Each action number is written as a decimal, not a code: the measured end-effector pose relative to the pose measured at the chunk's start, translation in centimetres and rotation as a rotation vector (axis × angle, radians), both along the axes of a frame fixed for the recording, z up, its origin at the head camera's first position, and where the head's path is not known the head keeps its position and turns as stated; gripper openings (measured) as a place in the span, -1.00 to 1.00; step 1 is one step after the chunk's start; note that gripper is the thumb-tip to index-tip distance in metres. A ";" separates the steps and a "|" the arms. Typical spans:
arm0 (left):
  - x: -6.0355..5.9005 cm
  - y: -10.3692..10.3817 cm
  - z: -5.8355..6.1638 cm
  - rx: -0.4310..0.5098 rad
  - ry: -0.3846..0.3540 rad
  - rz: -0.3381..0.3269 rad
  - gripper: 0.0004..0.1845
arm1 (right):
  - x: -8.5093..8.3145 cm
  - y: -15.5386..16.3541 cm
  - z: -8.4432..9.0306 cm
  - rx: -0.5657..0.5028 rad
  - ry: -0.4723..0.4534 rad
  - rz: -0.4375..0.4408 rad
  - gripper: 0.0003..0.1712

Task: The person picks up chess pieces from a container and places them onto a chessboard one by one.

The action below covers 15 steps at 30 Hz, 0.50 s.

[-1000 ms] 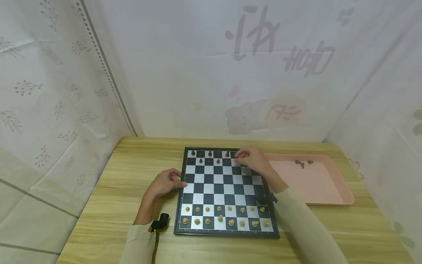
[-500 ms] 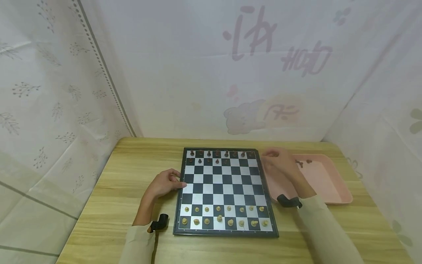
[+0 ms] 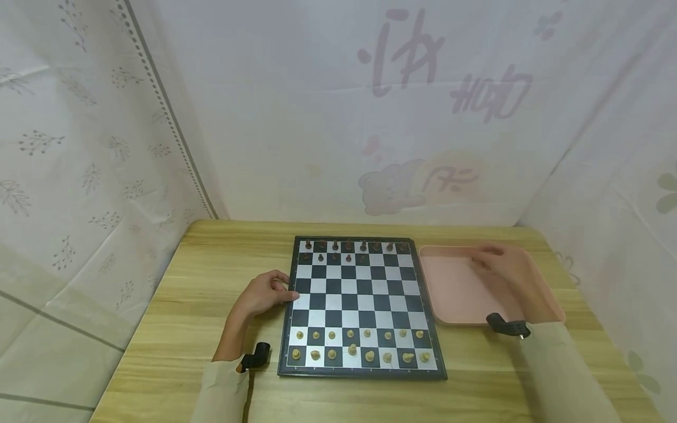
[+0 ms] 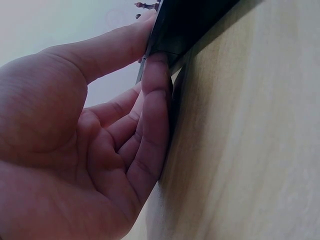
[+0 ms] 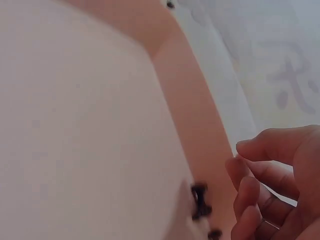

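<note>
Head view: one chessboard (image 3: 362,305) on the wooden table (image 3: 211,282), long axis running away from the person, near edge close to the body. Sixteen light pieces (image 3: 359,345) stand in its two nearest rows, eight per row. Dark pieces (image 3: 349,251) at the far end: about eight in the back row, about five in the next; small, so the count is rough. One pink tray (image 3: 455,294) sits just beside the board's right edge. Right hand (image 3: 505,267) is over the far part of the tray, fingers loosely curled and apart, holding nothing that shows. Right wrist view: two or three dark pieces (image 5: 202,205) lie on the tray floor just beside the fingertips (image 5: 239,172), blurred, not touched. Left hand (image 3: 264,294) rests on the table at the board's left edge; left wrist view shows relaxed fingers (image 4: 155,95) touching the board's black rim (image 4: 185,25), thumb on top.
</note>
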<state>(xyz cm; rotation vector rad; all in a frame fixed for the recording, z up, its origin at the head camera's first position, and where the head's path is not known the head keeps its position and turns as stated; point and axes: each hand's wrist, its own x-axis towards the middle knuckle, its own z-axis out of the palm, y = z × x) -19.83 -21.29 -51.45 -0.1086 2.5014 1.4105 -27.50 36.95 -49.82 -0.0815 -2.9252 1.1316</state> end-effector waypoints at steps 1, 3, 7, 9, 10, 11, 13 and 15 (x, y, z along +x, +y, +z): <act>0.0 0.0 0.0 0.002 -0.001 0.001 -0.49 | 0.1 0.5 0.0 -0.004 -0.010 -0.004 -0.42; 0.0 0.0 0.0 0.001 -0.001 -0.001 -0.48 | 0.2 1.5 -0.1 -0.021 -0.033 -0.006 -0.39; 0.0 0.0 0.0 0.003 -0.003 -0.003 -0.47 | 0.3 2.6 -0.1 0.005 -0.057 -0.031 -0.33; 0.0 0.0 -0.1 0.004 -0.005 -0.003 -0.47 | 0.3 2.8 0.0 0.021 -0.060 -0.041 -0.36; 0.0 0.0 0.0 0.005 -0.006 -0.003 -0.47 | 0.4 2.8 0.0 0.030 -0.057 -0.042 -0.40; 0.0 0.0 0.0 0.005 -0.008 -0.003 -0.47 | 0.4 2.8 0.0 0.034 -0.058 -0.042 -0.42; 0.0 0.0 0.0 0.003 -0.011 -0.001 -0.47 | 0.4 2.7 0.0 0.063 -0.044 -0.036 -0.48; 0.0 0.1 0.0 0.000 -0.015 0.000 -0.46 | 0.3 2.6 -0.1 0.094 -0.032 -0.016 -0.52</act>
